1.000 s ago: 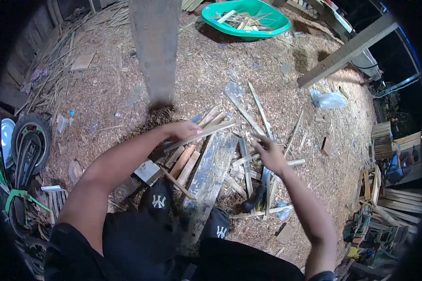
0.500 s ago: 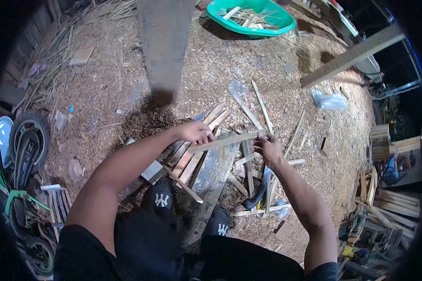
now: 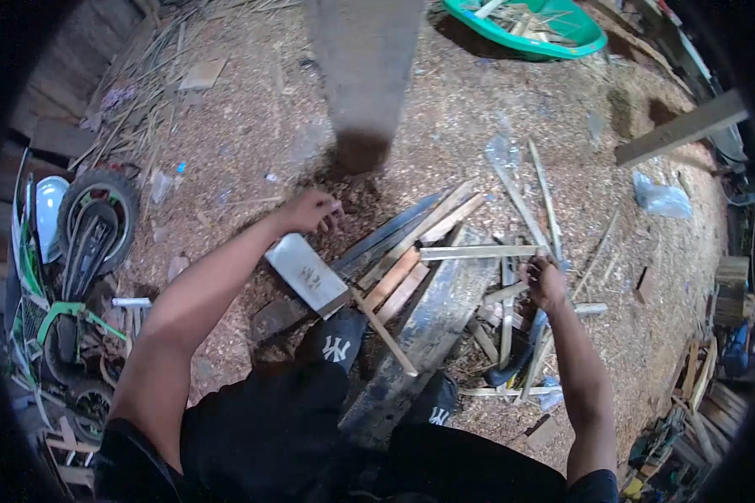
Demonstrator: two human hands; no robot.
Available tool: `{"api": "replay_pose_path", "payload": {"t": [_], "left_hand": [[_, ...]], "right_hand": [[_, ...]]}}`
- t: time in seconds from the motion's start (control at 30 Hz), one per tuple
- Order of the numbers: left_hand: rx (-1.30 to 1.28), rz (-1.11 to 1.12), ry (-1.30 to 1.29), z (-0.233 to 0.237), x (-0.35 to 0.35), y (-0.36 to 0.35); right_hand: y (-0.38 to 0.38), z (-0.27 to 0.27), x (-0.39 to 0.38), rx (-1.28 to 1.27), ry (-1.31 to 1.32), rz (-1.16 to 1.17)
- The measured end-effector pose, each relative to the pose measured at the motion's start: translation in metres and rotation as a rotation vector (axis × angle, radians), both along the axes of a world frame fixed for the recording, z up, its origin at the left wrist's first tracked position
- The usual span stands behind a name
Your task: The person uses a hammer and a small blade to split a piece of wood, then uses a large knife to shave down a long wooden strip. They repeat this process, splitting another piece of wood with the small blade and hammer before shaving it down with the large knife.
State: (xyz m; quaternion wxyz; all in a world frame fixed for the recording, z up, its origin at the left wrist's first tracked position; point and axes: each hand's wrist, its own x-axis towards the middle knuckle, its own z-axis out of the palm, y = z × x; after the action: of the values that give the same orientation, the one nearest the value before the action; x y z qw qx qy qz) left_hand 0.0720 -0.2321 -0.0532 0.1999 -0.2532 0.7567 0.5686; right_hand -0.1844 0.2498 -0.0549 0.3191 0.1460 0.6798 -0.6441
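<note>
My right hand [image 3: 547,285] is closed around the right end of a thin wooden strip [image 3: 478,251], which lies roughly level above a worn plank [image 3: 424,323]. Off to the left, my left hand [image 3: 313,211] is held out with loosely bent fingers, and nothing shows in it. Just below that hand is a pale rectangular box [image 3: 308,272] with dark writing on top. Several wood strips [image 3: 398,281] lean between the box and the plank. One narrow stick [image 3: 386,334] slants across near my left shoe [image 3: 337,345].
Wood chips cover the ground [image 3: 252,126]. A green tub [image 3: 554,46] of wood scraps stands at the far right, with a beam [image 3: 679,130] nearer. A post [image 3: 365,75] rises ahead. A small motorbike [image 3: 84,235] is at left, loose sticks [image 3: 545,201] at right.
My left hand has come off the wooden strip and moved left to above the box. My right hand still holds the strip. The view has turned, so the surroundings appear farther right.
</note>
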Motion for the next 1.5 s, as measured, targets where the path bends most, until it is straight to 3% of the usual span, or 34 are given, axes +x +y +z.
{"api": "replay_pose_path", "payload": {"t": [0.13,0.2,0.23,0.27,0.37,0.47,0.6,0.67,0.7,0.8,0.93,1.0,1.13,1.17,1.27,1.5], "left_hand": [[-0.133,0.151,-0.046,-0.004,0.035,-0.024],[-0.438,0.113,0.079,-0.009,0.056,-0.029],[-0.382,0.151,0.129,-0.012,0.064,-0.03],[-0.552,0.068,0.064,-0.008,0.07,-0.029],[-0.511,0.124,-0.081,-0.015,0.086,-0.018],[-0.585,-0.012,-0.058,-0.018,0.092,-0.011],[-0.549,-0.105,0.023,-0.02,0.096,-0.018],[-0.152,0.173,-0.01,-0.011,0.093,-0.016],[-0.162,0.206,-0.069,0.011,0.085,-0.005],[-0.028,0.302,-0.094,0.004,0.078,-0.008],[-0.001,0.207,-0.046,0.003,0.057,-0.004],[-0.148,-0.001,0.136,0.004,0.042,0.006],[0.064,0.151,0.089,0.004,0.007,0.058],[0.162,0.152,0.11,-0.022,-0.002,0.066],[0.082,-0.031,0.152,-0.059,-0.029,0.093],[0.212,-0.029,0.152,-0.037,-0.053,0.165]], "right_hand": [[0.003,0.002,-0.006,-0.019,-0.046,0.063],[0.017,-0.019,-0.017,-0.103,-0.106,0.158],[0.012,-0.016,-0.014,-0.098,-0.091,0.155],[0.011,-0.008,-0.011,-0.091,-0.074,0.144],[0.007,0.0,-0.006,-0.129,-0.111,0.074],[0.013,0.004,-0.009,-0.14,-0.055,0.126],[0.02,0.012,-0.007,-0.121,0.006,0.152],[0.024,0.019,-0.006,-0.104,0.017,0.125],[0.026,0.023,-0.006,-0.079,0.009,0.11],[0.032,0.036,-0.002,-0.044,0.025,0.067],[0.027,0.067,-0.004,-0.006,0.096,-0.003],[0.028,0.075,-0.012,0.002,0.184,-0.006],[0.026,0.089,-0.034,-0.028,0.316,0.064],[0.033,0.083,-0.047,-0.02,0.37,0.119],[0.015,0.112,-0.04,0.035,0.313,0.087],[0.005,0.138,-0.043,0.036,0.369,0.256]]}}
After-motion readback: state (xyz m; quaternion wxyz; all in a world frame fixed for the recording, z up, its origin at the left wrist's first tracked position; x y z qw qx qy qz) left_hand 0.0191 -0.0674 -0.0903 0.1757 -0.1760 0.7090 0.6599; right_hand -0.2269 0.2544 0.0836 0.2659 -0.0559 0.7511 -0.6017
